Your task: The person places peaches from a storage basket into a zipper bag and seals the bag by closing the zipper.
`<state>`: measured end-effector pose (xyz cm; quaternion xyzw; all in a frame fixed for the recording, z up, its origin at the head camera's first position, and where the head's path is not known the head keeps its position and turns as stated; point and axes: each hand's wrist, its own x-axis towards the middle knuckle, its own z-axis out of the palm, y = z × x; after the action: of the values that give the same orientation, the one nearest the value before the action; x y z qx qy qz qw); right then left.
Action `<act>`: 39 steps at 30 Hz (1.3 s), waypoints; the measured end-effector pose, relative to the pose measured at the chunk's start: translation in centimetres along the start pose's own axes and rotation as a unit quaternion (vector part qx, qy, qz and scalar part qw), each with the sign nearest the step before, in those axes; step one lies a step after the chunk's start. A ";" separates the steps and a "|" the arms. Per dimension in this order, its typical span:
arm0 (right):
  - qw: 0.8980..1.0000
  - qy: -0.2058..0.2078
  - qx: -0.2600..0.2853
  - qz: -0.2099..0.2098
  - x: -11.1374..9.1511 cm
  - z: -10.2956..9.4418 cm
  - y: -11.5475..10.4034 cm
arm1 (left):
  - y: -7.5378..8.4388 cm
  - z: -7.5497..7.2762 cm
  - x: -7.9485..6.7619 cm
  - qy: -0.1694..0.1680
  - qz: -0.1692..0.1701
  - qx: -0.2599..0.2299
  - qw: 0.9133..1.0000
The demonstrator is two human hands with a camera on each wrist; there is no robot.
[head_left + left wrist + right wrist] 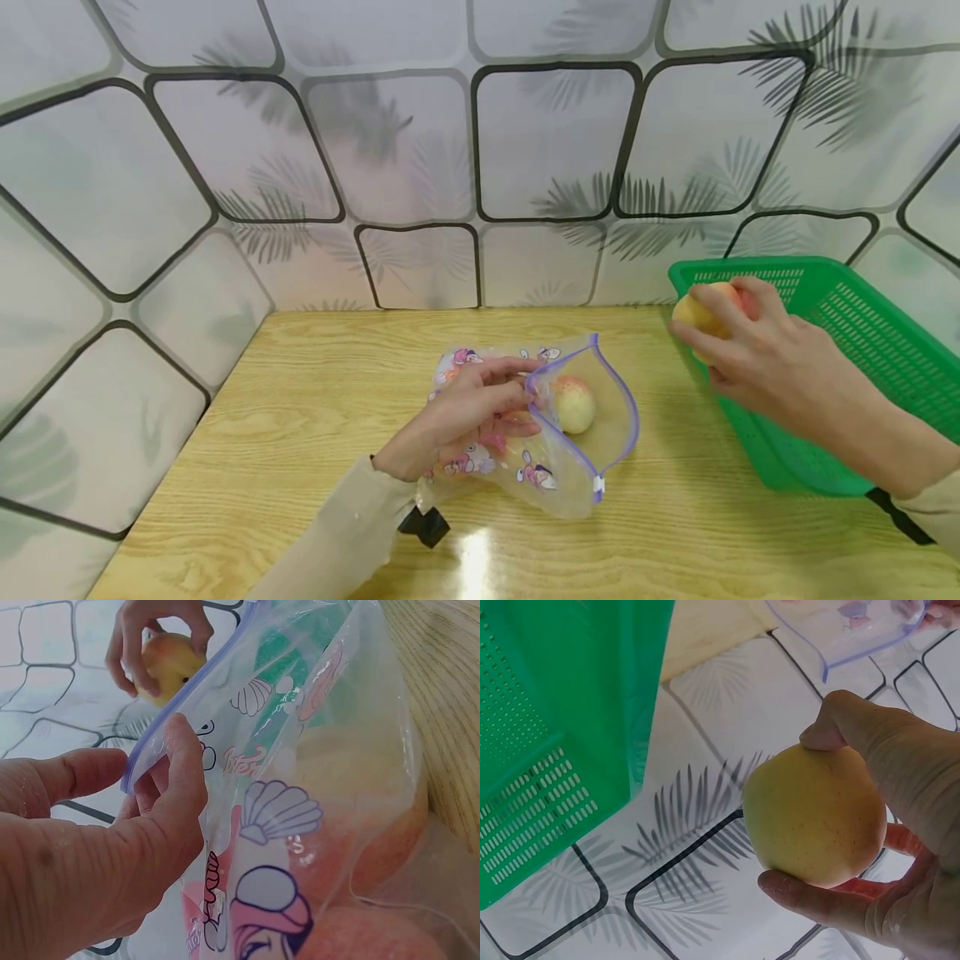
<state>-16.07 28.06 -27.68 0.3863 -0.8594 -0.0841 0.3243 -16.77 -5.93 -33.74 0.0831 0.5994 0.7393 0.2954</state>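
Observation:
A clear zip bag (558, 479) with purple edging and cartoon prints lies on the table, its mouth spread wide toward the right. My left hand (468, 408) pinches the bag's rim between thumb and fingers, as the left wrist view shows close up. Inside sits a pale peach (575, 407) near the mouth; more peaches (367, 817) show through the plastic. Up at the basket's left rim, my right hand (780, 358) grips a yellow-red peach (814, 814), thumb on one side and fingers on the other.
A green plastic basket (772, 462) with slotted walls stands at the right of the wooden table (247, 433). Behind the table hangs a white patterned wall covering (555, 142). A black strap piece (424, 527) shows under the left wrist.

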 end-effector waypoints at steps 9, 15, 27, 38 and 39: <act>0.999 0.017 0.032 -0.020 0.5 0.3 -1.3 | 0.0 -0.1 0.0 -0.003 0.003 0.000 1.000; 0.998 0.021 0.044 -0.031 0.7 0.6 -2.4 | 0.0 -0.1 -0.1 -0.003 0.002 -0.002 1.000; 0.997 0.009 0.056 -0.044 1.0 1.0 -4.1 | -0.1 -0.2 -0.1 -0.005 0.005 -0.004 1.000; 0.985 -0.007 0.167 -0.045 1.1 1.8 -6.0 | -0.1 -0.3 -0.1 -0.007 0.005 -0.001 1.000; 0.983 -0.007 0.179 -0.045 1.1 2.0 -6.1 | -0.1 -0.3 -0.1 -0.008 0.005 -0.001 1.000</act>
<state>-14.14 22.83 -31.09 0.4759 -0.8446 0.0534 0.2396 -16.77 -6.24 -33.86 0.0915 0.5957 0.7409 0.2963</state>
